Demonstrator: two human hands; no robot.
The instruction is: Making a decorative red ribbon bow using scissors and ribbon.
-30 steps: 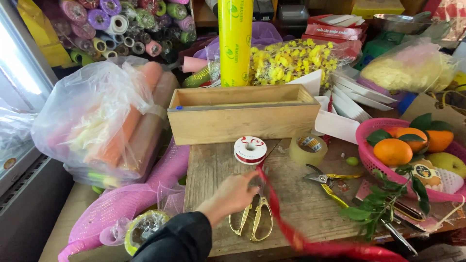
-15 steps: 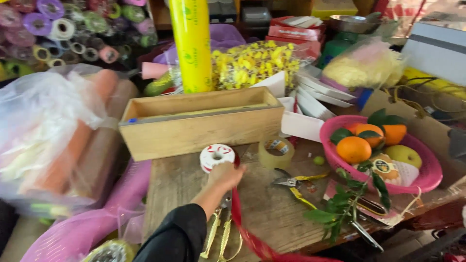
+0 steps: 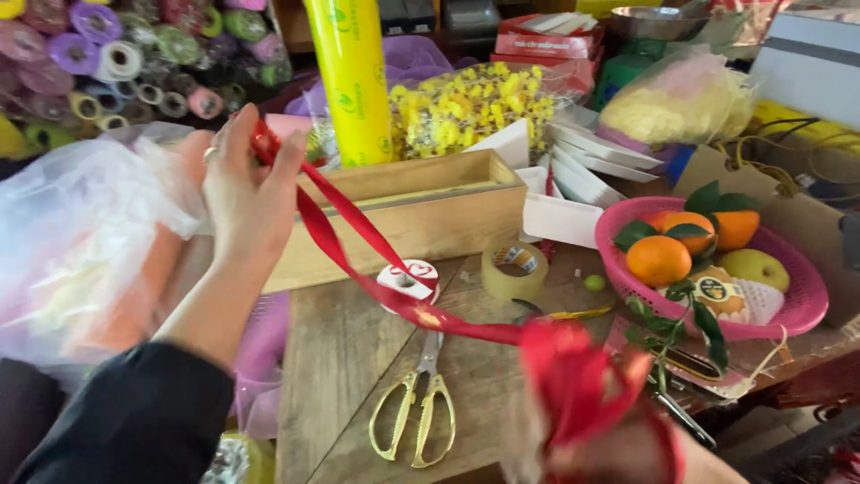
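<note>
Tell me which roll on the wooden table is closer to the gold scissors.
The white ribbon spool with red ribbon running off it, just above the gold scissors. The tan tape roll sits farther right.

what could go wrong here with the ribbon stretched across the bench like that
The red ribbon runs from the left hand down past its spool to the right hand; a hard pull might drag the spool off the wooden table. The scissors lie right under the ribbon, so it could catch them. The right hand, wrapped in blurred ribbon loops, sits close to the pink fruit basket and might bump it.
</note>
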